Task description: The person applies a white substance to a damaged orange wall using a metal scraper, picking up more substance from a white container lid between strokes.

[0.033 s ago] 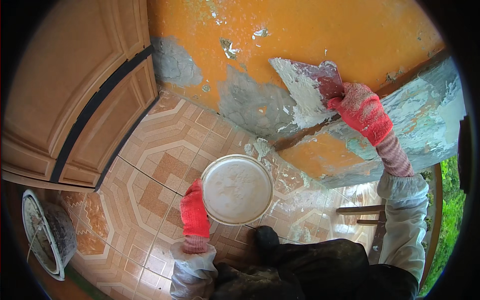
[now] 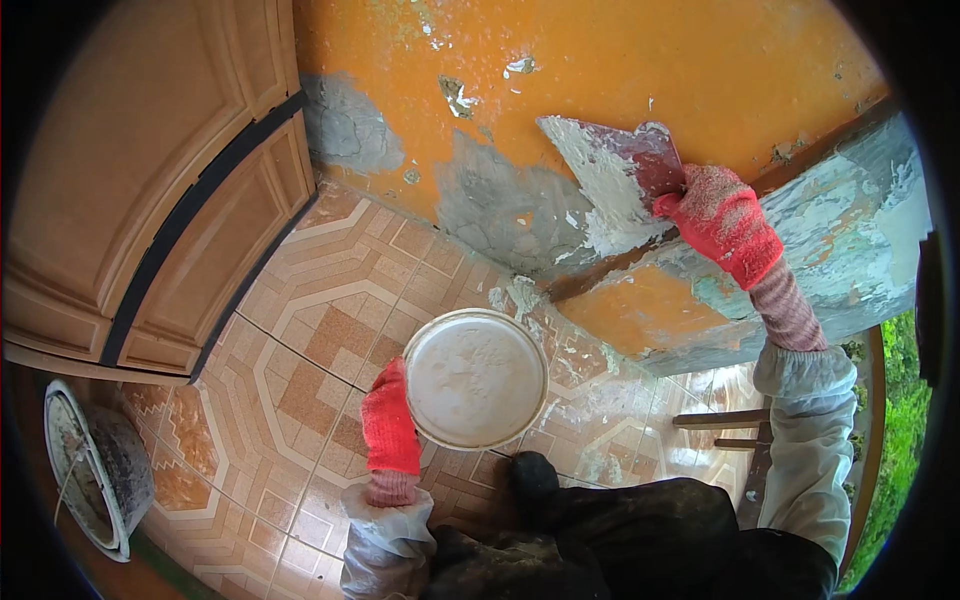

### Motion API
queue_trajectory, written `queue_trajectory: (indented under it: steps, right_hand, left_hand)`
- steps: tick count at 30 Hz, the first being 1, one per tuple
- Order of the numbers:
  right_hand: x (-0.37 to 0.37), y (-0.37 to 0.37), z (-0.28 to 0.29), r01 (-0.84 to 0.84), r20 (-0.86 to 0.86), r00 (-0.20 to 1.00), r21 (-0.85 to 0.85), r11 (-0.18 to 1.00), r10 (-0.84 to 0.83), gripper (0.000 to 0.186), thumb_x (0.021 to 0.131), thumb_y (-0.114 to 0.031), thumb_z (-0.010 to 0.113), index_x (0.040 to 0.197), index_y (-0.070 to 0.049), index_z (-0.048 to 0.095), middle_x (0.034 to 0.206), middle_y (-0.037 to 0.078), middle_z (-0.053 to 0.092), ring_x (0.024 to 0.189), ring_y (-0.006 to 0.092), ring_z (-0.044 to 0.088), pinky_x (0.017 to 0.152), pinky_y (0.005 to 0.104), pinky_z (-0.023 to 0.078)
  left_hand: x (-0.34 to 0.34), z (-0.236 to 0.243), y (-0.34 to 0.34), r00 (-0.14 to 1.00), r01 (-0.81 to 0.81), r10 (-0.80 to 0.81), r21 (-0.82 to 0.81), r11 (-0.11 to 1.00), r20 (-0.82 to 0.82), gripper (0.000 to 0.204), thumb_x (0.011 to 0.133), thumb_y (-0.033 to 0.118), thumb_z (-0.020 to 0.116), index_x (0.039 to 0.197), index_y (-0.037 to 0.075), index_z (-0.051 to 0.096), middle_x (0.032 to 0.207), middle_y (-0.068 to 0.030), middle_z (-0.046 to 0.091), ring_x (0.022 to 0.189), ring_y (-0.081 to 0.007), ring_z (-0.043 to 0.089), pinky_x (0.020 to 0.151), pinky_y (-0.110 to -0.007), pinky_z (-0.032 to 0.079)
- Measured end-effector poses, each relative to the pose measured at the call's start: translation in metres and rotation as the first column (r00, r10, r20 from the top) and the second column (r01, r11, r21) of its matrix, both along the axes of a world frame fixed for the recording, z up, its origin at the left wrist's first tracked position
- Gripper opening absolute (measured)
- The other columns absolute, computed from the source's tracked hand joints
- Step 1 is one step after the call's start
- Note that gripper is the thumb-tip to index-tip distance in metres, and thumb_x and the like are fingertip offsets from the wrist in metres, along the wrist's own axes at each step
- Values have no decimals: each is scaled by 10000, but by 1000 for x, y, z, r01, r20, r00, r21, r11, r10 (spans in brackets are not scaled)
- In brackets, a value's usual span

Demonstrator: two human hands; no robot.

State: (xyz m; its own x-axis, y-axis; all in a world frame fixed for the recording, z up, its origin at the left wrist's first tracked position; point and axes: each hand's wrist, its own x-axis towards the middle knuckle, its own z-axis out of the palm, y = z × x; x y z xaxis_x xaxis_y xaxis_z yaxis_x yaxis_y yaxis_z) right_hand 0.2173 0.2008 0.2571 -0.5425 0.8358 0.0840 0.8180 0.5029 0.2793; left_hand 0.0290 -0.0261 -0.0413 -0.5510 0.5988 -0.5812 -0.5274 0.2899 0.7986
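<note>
My right hand (image 2: 722, 225), in a red knit glove with pale dried smears, grips a dark red putty spreader (image 2: 655, 165). The spreader's wide blade carries wet white-grey putty (image 2: 597, 178) and is held close to the orange wall; whether it touches the wall I cannot tell. In my left hand (image 2: 391, 420), gloved in red too, is the left rim of a round white tub (image 2: 477, 378). A smooth layer of pale putty with small lumps shows inside it. My left fingers are mostly hidden behind the tub.
The orange wall (image 2: 600, 60) has bare grey patches (image 2: 505, 200) and chips. Brown wooden door panels (image 2: 215, 270) stand left. A putty-smeared bucket (image 2: 125, 465) is at lower left. Patterned tiles (image 2: 330, 370) cover the floor. Wooden bars (image 2: 720, 421) are near my right arm.
</note>
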Motion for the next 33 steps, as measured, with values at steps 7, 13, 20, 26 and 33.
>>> queue_trajectory:
  steps: [7, 13, 20, 26, 33]
  right_hand:
    - [1, -8, 4, -38, -99, 994, 63, 997, 44, 323, 783, -307, 642, 920, -15, 628, 813, 197, 636, 819, 384, 604, 728, 440, 479]
    - [-12, -14, -7, -18, 23, 1000, 29, 999, 18, 326, 794, -327, 636, 895, -18, 623, 788, 199, 632, 785, 376, 607, 688, 447, 482]
    - [0, -14, -16, -147, -14, 988, 191, 971, 152, 324, 790, -339, 636, 893, -33, 626, 758, 192, 630, 743, 370, 610, 655, 452, 480]
    - [15, -6, -21, -152, 45, 988, 96, 984, 149, 342, 793, -356, 633, 901, -31, 626, 762, 186, 633, 757, 361, 615, 663, 451, 479]
    - [14, -4, -18, -99, -58, 993, 18, 995, 100, 325, 778, -317, 643, 936, -34, 629, 777, 187, 636, 784, 358, 618, 700, 438, 482]
  left_hand:
    - [-1, 17, -1, 998, 49, -51, -73, 996, -23, 458, 918, 446, 474, 924, 15, 630, 774, -59, 642, 673, -149, 555, 616, -331, 469]
    - [-2, 4, -5, 1000, 10, -10, -21, 1000, -12, 454, 921, 444, 474, 946, 20, 633, 786, -59, 649, 683, -140, 570, 617, -312, 477]
    - [1, 20, -4, 998, -30, 29, 3, 1000, 60, 465, 919, 454, 473, 962, 21, 636, 796, -57, 653, 674, -144, 573, 614, -312, 482]
    - [3, 26, -1, 992, 82, -84, -25, 996, -93, 475, 915, 466, 469, 940, 22, 636, 777, -55, 648, 659, -145, 571, 604, -315, 480]
    - [1, 11, -3, 1000, -10, 10, 0, 1000, 7, 486, 919, 463, 459, 928, 9, 631, 790, -63, 648, 683, -152, 574, 621, -330, 475]
